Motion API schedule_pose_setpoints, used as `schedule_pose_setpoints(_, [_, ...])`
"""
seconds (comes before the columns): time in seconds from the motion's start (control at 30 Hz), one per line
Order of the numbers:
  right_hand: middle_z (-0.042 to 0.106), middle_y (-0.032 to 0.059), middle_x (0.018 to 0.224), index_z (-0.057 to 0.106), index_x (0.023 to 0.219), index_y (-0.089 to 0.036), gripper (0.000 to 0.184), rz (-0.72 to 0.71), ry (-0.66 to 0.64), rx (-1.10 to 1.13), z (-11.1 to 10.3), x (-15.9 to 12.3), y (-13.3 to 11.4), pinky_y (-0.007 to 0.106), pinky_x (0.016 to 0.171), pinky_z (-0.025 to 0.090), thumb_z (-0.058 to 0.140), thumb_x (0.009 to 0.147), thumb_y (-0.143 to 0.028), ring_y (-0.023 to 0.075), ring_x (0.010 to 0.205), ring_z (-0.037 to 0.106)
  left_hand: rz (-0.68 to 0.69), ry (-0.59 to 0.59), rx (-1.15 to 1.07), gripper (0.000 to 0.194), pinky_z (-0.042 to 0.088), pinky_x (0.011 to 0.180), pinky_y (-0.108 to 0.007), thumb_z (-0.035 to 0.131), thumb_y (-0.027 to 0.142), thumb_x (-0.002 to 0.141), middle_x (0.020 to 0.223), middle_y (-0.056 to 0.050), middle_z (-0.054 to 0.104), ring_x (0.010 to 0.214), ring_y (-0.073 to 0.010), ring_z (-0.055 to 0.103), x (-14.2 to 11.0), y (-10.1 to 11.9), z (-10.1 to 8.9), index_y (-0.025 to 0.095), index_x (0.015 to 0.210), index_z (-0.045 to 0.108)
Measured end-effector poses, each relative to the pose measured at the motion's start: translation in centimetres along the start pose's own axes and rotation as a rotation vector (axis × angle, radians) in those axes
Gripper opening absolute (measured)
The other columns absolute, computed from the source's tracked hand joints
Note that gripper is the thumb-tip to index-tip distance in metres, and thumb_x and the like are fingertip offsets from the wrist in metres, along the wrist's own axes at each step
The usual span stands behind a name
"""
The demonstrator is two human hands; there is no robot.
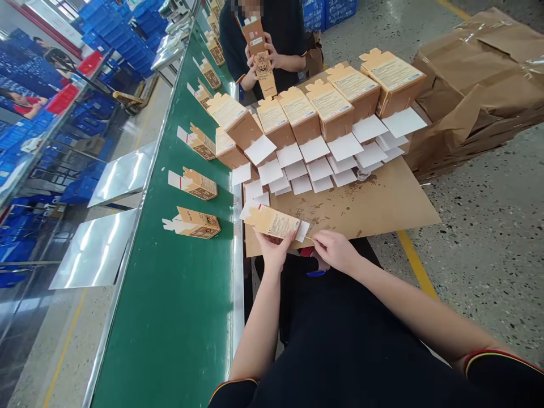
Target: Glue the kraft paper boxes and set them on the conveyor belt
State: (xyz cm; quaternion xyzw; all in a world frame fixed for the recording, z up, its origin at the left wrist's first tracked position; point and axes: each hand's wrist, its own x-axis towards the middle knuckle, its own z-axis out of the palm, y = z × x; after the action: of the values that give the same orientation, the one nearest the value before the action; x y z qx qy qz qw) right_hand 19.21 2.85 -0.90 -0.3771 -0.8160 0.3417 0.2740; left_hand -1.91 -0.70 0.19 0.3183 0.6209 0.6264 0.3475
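My left hand (274,249) grips a tan printed carton (274,222) from beneath, its fingers wrapped round the side. The carton lies tilted above the cardboard sheet, and a white flap (302,231) sticks out at its right end. Close to that flap, my right hand (335,249) is closed in a pinch at a thin tan edge, seemingly another flap of the same carton. Just beyond stand stacked rows of similar cartons (297,110) with white flaps (342,146) hanging open toward me.
Several cartons (199,224) stand spaced along the green conveyor belt (182,317) at my left. Across the cardboard sheet (399,198), a co-worker (284,34) holds another carton (261,62). A brown paper-wrapped stack (480,85) sits at the right. Blue crates (114,28) stand far left.
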Motion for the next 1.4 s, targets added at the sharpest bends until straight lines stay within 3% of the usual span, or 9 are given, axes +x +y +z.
schedule_pose_setpoints(0.27, [0.06, 0.0018, 0.07, 0.061, 0.077, -0.025, 0.031, 0.169, 0.218, 0.092, -3.6, -2.5, 0.4, 0.032, 0.065, 0.047, 0.057, 0.107, -0.03, 0.0182, 0.063, 0.055, 0.133, 0.092, 0.293, 0.091, 0.058, 0.121, -0.054, 0.109, 0.041, 0.066, 0.137, -0.013, 0.069, 0.136, -0.036, 0.075, -1.7, -1.6, 0.9, 0.029, 0.134, 0.05])
schedule_pose_setpoints(0.53, [0.06, 0.0006, 0.066, 0.062, 0.075, -0.024, 0.033, 0.215, 0.28, 0.18, -4.8, -5.1, -1.3, 0.03, 0.057, 0.043, 0.064, 0.107, -0.032, 0.0149, 0.056, 0.049, 0.101, 0.118, 0.644, 0.086, 0.066, 0.097, -0.047, 0.102, 0.035, 0.072, 0.134, -0.011, 0.072, 0.125, -0.0348, 0.078, -2.6, -1.4, 1.2, 0.031, 0.135, 0.044])
schedule_pose_setpoints(0.7, [0.061, -0.0001, 0.064, 0.062, 0.073, -0.024, 0.036, 0.209, 0.231, 0.246, -4.0, -5.4, -2.1, 0.029, 0.055, 0.043, 0.064, 0.107, -0.034, 0.0138, 0.054, 0.048, 0.078, 0.103, 0.662, 0.085, 0.068, 0.09, -0.05, 0.103, 0.034, 0.07, 0.127, -0.015, 0.074, 0.119, -0.0408, 0.081, -2.3, -2.2, 1.9, 0.028, 0.133, 0.046])
schedule_pose_setpoints(0.8, [0.062, 0.0004, 0.064, 0.066, 0.073, -0.024, 0.036, 0.214, 0.227, 0.261, -3.8, -5.3, -1.9, 0.029, 0.054, 0.044, 0.066, 0.106, -0.038, 0.0144, 0.054, 0.05, 0.109, 0.054, 0.505, 0.087, 0.069, 0.097, -0.051, 0.105, 0.037, 0.068, 0.13, -0.015, 0.074, 0.124, -0.0393, 0.08, -1.7, -1.9, 1.3, 0.028, 0.133, 0.049])
schedule_pose_setpoints(0.9, [0.067, 0.0027, 0.067, 0.074, 0.076, -0.024, 0.035, 0.253, 0.252, 0.256, -4.4, -5.4, -1.4, 0.03, 0.055, 0.048, 0.067, 0.105, -0.043, 0.0164, 0.056, 0.057, 0.17, 0.216, 0.302, 0.094, 0.068, 0.108, -0.053, 0.109, 0.043, 0.066, 0.133, -0.012, 0.073, 0.127, -0.0342, 0.08, -0.3, -0.3, -2.5, 0.029, 0.134, 0.046])
schedule_pose_setpoints(1.03, [0.07, 0.0042, 0.068, 0.076, 0.076, -0.024, 0.039, 0.29, 0.294, 0.222, -5.3, -5.5, -0.1, 0.03, 0.056, 0.051, 0.069, 0.104, -0.051, 0.018, 0.058, 0.061, 0.227, 0.58, 0.267, 0.106, 0.063, 0.118, -0.061, 0.114, 0.046, 0.058, 0.146, -0.014, 0.067, 0.136, -0.0345, 0.075, 2.3, 2.4, -12.5, 0.03, 0.132, 0.039])
schedule_pose_setpoints(1.17, [0.071, 0.0045, 0.069, 0.075, 0.076, -0.024, 0.043, 0.286, 0.281, 0.21, -5.7, -4.7, 0.8, 0.031, 0.057, 0.053, 0.069, 0.103, -0.057, 0.0182, 0.058, 0.061, 0.064, 0.687, 0.387, 0.104, 0.061, 0.12, -0.064, 0.112, 0.032, 0.052, 0.148, -0.014, 0.064, 0.134, -0.0346, 0.075, 4.2, 3.1, -20.6, 0.031, 0.123, 0.036])
schedule_pose_setpoints(1.27, [0.071, 0.0043, 0.07, 0.076, 0.076, -0.024, 0.043, 0.288, 0.28, 0.21, -6.0, -4.1, 1.1, 0.03, 0.057, 0.054, 0.07, 0.102, -0.058, 0.0183, 0.059, 0.062, -0.026, 0.7, 0.482, 0.106, 0.05, 0.13, -0.066, 0.107, 0.025, 0.053, 0.148, -0.014, 0.061, 0.144, -0.0371, 0.069, 4.0, 2.6, -22.7, 0.03, 0.13, 0.036])
schedule_pose_setpoints(1.4, [0.073, 0.0055, 0.073, 0.076, 0.077, -0.025, 0.042, 0.305, 0.335, 0.197, -7.0, -4.1, 1.2, 0.031, 0.058, 0.055, 0.071, 0.102, -0.058, 0.0196, 0.062, 0.065, 0.327, 0.917, 0.657, 0.105, 0.035, 0.139, -0.07, 0.096, 0.038, 0.071, 0.163, -0.018, 0.045, 0.164, -0.0392, 0.048, 2.9, 3.9, -22.0, 0.031, 0.151, 0.029])
